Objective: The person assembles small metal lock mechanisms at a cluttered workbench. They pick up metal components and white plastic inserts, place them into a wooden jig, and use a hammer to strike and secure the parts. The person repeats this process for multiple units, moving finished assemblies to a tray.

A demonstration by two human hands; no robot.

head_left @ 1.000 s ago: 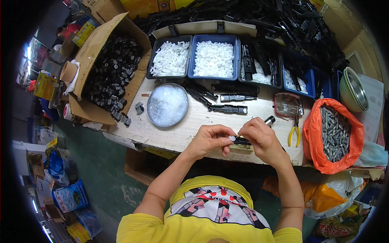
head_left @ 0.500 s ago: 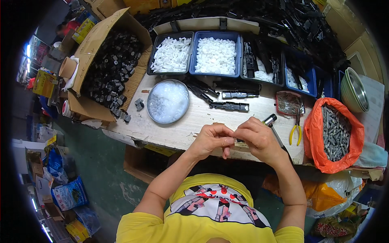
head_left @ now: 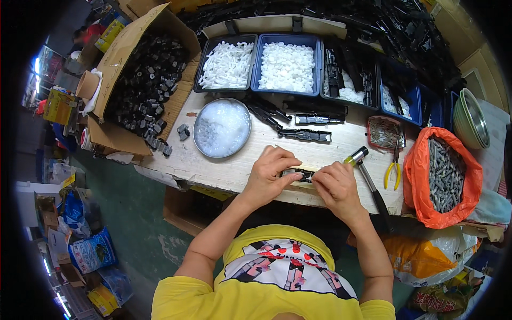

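Observation:
My left hand (head_left: 270, 175) is closed on the left end of a narrow black plastic assembly (head_left: 305, 174), held against the table's front edge. At its other end is my right hand (head_left: 338, 186), with fingertips pinched together and touching the part. Whatever the right fingertips may hold is hidden. A hammer (head_left: 368, 178) with a cylindrical head and black handle lies just right of that hand. Similar black assemblies (head_left: 305, 135) lie beyond my hands. A round metal dish (head_left: 198, 144) of translucent white material stands to their left.
Dark square parts fill a cardboard box (head_left: 184, 80) at left. Blue bins (head_left: 318, 69) of white pieces line the back. At right are a red tray (head_left: 370, 140) of small pins, yellow-handled pliers (head_left: 393, 173), an orange bag (head_left: 418, 184) of metal parts and stacked bowls (head_left: 460, 117).
My hands have moved apart, the left one now gripping the black assembly, which shows between them. The right hand has come down to its right end. More of the hammer is uncovered.

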